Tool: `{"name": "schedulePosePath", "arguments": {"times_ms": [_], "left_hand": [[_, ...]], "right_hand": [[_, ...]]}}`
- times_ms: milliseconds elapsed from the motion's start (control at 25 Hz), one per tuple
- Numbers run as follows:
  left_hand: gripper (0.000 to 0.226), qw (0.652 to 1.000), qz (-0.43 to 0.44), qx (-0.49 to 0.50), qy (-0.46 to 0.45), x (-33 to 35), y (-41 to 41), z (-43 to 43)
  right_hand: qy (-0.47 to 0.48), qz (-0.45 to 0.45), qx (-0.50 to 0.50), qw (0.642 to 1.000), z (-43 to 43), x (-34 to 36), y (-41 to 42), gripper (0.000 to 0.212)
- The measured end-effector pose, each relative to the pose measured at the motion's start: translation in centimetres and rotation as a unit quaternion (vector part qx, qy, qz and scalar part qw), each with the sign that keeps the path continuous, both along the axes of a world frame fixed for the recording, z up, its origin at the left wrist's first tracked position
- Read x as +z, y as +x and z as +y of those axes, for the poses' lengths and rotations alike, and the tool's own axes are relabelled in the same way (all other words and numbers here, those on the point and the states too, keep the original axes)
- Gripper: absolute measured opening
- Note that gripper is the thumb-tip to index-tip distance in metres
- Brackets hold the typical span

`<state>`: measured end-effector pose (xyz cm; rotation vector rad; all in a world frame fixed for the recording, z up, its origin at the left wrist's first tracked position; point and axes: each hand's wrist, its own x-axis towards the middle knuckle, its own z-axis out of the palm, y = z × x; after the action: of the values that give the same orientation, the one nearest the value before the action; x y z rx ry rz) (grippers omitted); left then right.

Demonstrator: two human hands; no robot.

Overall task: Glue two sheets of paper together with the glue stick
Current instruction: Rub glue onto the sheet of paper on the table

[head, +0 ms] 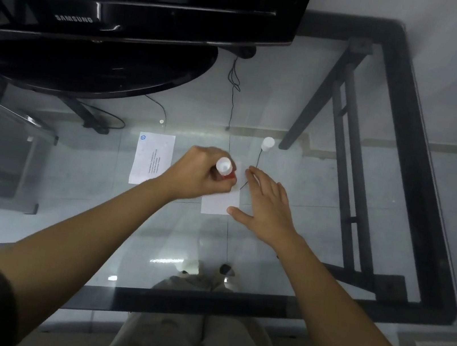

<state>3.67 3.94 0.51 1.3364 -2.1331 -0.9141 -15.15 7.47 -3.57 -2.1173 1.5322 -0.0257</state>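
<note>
Left hand (200, 173) has its fingers wrapped around the red-and-white plastic glue stick (225, 169), held upright over the small blank white paper sheet (221, 203), probably to rub glue on. Right hand (266, 201) lies flat with loose fingers, grasping nothing, pinning that sheet's edge on the slick glass bench (305, 116). The printed white paper sheet (152, 157) waits just left; the white cylindrical cap (267, 144) stands behind.

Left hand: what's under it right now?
The left hand grips the glue stick over a small white sheet. Only the sheet's near end shows; whether the glue tip touches it is hidden.
</note>
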Motion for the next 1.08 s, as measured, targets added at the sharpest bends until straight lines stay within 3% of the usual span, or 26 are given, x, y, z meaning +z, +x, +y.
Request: {"name": "schedulePosePath", "arguments": {"times_ms": [120, 360, 480, 720, 960, 1080], "left_hand": [[0.016, 0.999, -0.008, -0.035, 0.022, -0.1, 0.3, 1.4], [0.018, 0.999, -0.036, 0.030, 0.012, 0.2, 0.4, -2.8], [0.015, 0.999, -0.009, 0.050, 0.008, 0.2, 0.4, -2.3], [0.016, 0.998, -0.029, -0.052, 0.028, -0.1, 1.4, 1.8], [0.016, 0.999, -0.026, 0.044, -0.008, 0.3, 2.2, -2.4], [0.016, 0.999, 0.000, 0.031, 0.006, 0.0, 2.3, -0.4]], "right_hand": [[0.001, -0.003, 0.000, 1.000, 0.0, -0.1, 0.0, 0.083], [-0.005, -0.003, 0.003, 1.000, 0.2, -0.1, 0.0, 0.082], [-0.003, 0.006, 0.006, 1.000, 0.2, -0.1, -0.1, 0.082], [0.004, 0.007, 0.007, 1.000, 0.0, -0.1, 0.0, 0.083], [0.005, 0.020, 0.009, 1.000, -0.1, 0.0, 0.1, 0.082], [0.005, 0.014, 0.011, 1.000, 0.0, -0.1, 0.0, 0.082]]}}
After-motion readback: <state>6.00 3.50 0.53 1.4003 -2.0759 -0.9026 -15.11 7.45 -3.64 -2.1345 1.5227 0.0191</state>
